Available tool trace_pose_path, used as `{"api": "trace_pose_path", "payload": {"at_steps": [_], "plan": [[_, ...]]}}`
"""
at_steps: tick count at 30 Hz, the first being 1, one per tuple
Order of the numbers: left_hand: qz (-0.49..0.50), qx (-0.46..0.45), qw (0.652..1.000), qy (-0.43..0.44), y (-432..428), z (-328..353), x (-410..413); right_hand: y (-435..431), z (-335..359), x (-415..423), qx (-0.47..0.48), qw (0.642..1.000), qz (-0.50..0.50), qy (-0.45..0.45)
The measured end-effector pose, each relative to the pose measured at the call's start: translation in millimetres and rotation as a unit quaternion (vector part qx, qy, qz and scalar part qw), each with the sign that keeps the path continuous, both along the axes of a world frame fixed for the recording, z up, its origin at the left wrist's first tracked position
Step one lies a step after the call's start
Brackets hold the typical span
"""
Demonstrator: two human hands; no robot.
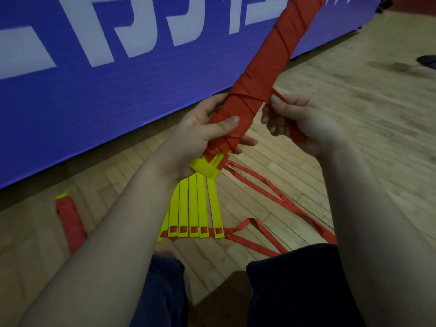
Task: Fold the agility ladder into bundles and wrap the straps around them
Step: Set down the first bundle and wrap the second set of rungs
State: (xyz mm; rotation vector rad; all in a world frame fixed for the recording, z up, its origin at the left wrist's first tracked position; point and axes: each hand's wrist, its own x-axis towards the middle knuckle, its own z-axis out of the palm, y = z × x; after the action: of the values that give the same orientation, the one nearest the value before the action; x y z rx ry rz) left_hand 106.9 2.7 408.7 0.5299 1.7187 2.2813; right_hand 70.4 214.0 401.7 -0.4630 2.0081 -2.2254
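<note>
A long bundle of ladder rungs, wound in red strap, slants from the centre up to the top right. My left hand grips its lower end, where yellow rung tips stick out. My right hand pinches the red strap beside the bundle. Several loose yellow rungs lie fanned on the floor below, joined by red strap that trails off to the right.
A second wrapped red bundle with a yellow tip lies on the wooden floor at the left. A blue banner with white letters stands along the back. My dark-trousered knees fill the bottom. A dark object sits far right.
</note>
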Motion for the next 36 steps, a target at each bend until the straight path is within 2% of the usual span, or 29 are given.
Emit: {"api": "trace_pose_path", "payload": {"at_steps": [3, 6, 8, 11, 13, 15, 18, 19, 21, 23, 25, 28, 30, 34, 36], "plan": [[-0.037, 0.032, 0.998, -0.025, -3, -2, 0, -1, -1, -2, -0.029, 0.999, 0.013, 0.010], [-0.090, 0.072, 0.993, -0.038, -1, -5, 4, -6, -2, -4, -0.065, 0.993, 0.090, 0.030], [-0.100, 0.112, 0.986, -0.078, 4, -7, 7, -9, -3, -5, -0.087, 0.989, 0.122, 0.017], [-0.125, 0.187, 0.960, -0.169, 11, -13, 10, -18, -4, -5, -0.117, 0.986, 0.121, -0.019], [-0.198, 0.230, 0.931, -0.202, 13, -15, 8, -26, -4, -4, -0.173, 0.976, 0.132, -0.021], [-0.222, 0.166, 0.941, -0.195, 12, -17, 3, -29, -2, -4, -0.203, 0.973, 0.107, -0.019], [-0.125, -0.033, 0.975, -0.178, 9, -23, -16, -27, 2, 0, -0.151, 0.988, 0.018, -0.032], [-0.069, -0.080, 0.983, -0.149, 7, -27, -23, -25, 2, 1, -0.123, 0.992, -0.001, -0.037], [0.026, -0.116, 0.987, -0.112, 4, -33, -33, -19, 2, 2, -0.057, 0.998, -0.018, -0.037], [0.055, -0.105, 0.988, -0.099, 5, -33, -35, -19, -1, 0, 0.012, 0.999, -0.017, -0.039], [0.080, -0.092, 0.992, -0.043, 10, -30, -33, -29, -5, 0, 0.070, 0.997, -0.022, -0.035], [0.161, -0.052, 0.986, 0.005, 19, -31, -30, -56, -7, 6, 0.089, 0.996, -0.018, -0.023], [0.175, -0.034, 0.984, -0.005, 15, -31, -30, -66, -5, 10, 0.064, 0.998, -0.005, -0.020], [0.149, -0.015, 0.988, -0.041, -4, -26, -35, -62, -4, 10, 0.158, 0.986, 0.057, 0.008], [0.133, -0.010, 0.990, -0.054, -9, -25, -33, -58, -4, 11, 0.155, 0.984, 0.083, -0.013]]}}
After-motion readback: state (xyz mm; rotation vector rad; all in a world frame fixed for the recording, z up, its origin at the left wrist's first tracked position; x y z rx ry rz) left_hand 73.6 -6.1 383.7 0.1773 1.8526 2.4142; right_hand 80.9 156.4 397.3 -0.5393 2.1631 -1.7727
